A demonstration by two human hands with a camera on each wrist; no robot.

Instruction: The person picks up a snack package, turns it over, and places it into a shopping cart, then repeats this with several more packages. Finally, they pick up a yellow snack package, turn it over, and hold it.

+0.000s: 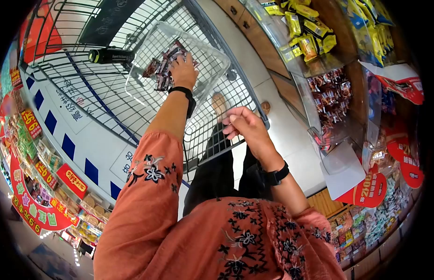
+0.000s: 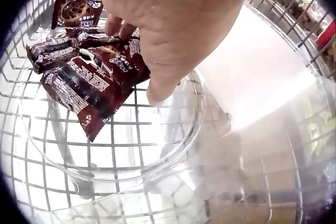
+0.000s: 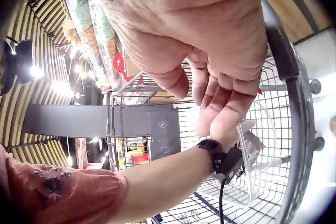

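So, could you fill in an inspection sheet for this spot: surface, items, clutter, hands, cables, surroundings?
Surface: wire shopping cart with a clear bin inside.
Items: brown snack packets, piled in the bin.
Clutter: dark cylindrical item with a green end, beside the bin.
Hands: left hand touches the packets, grip unclear; right hand holds nothing.
Cables: black cord hanging from the device on the left wrist.
Surroundings: store displays with yellow packets and red signs.

Packets (image 1: 162,71) in bin (image 1: 212,57) inside cart (image 1: 205,147)
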